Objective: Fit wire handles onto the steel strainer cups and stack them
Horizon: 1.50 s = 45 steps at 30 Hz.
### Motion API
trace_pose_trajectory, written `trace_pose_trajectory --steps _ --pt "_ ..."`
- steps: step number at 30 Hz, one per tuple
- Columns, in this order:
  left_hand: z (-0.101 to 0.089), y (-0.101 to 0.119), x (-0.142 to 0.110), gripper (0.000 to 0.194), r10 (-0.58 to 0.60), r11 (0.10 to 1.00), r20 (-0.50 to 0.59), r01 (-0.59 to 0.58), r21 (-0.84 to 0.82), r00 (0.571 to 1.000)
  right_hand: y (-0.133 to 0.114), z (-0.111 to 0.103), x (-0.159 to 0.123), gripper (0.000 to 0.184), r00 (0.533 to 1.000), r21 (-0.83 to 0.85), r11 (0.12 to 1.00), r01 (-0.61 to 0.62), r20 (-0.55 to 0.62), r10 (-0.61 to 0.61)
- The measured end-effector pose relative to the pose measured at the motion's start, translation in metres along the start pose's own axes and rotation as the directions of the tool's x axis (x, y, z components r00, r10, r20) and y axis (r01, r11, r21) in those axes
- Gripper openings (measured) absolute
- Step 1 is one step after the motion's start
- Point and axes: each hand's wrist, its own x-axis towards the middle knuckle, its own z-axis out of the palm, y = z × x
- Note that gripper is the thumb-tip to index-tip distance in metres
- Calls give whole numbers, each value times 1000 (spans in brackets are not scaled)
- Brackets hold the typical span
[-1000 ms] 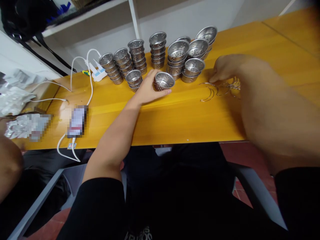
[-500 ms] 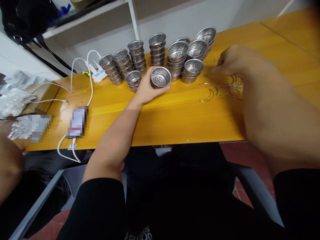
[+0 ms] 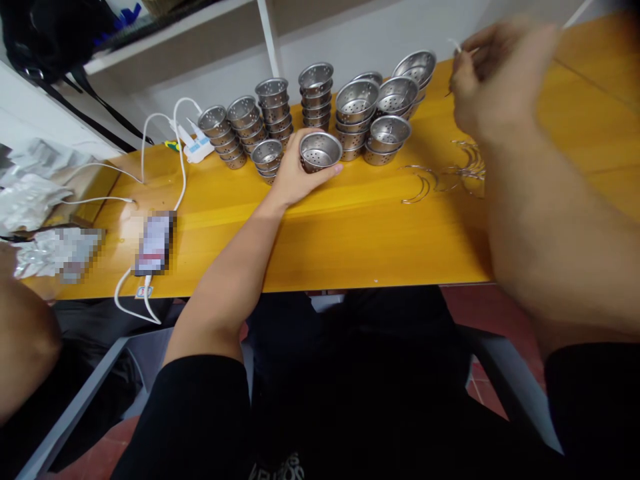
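Note:
My left hand [image 3: 295,173] is closed around a perforated metal cup [image 3: 321,152], its mouth facing up, at the middle of the table. My right hand [image 3: 493,73] is raised at the upper right, blurred, with its fingers pinched together. Thin ends of a curved wire [image 3: 454,45] stick out from those fingers; its middle is hidden. Below that hand lies a loose group of curved wires [image 3: 470,167], partly covered by my right forearm. Two more curved wires [image 3: 420,190] rest to their left.
Several stacks of perforated cups [image 3: 274,110] line the back of the yellow table [image 3: 340,247]. A phone [image 3: 154,243] on a white cable and a power strip [image 3: 200,148] are at left. Plastic bags [image 3: 35,193] and another person's arm [image 3: 25,340] show at the far left.
My right hand has moved up and away from the curved wires, and a wire now shows in its fingers. My left hand stays on the cup.

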Motion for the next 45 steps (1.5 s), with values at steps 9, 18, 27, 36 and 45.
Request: trace_pose_trajectory --steps 9,18,27,36,45 --pt "6 13 3 113 -9 999 18 9 -38 1000 -75 30 -37 14 982 425 896 130 72 -177" --pt "6 21 0 101 1 997 53 3 -83 999 -82 36 -44 53 973 451 893 7 204 -110" --pt "5 16 0 105 -31 996 68 37 -87 997 -100 29 -53 50 939 502 862 -77 327 -107" --pt "4 22 0 94 -19 997 92 26 -75 996 -109 35 -59 37 926 493 865 -95 362 -104" --pt "9 46 -1 105 -48 996 77 54 -71 996 -103 46 -64 30 941 509 855 -94 326 -91"
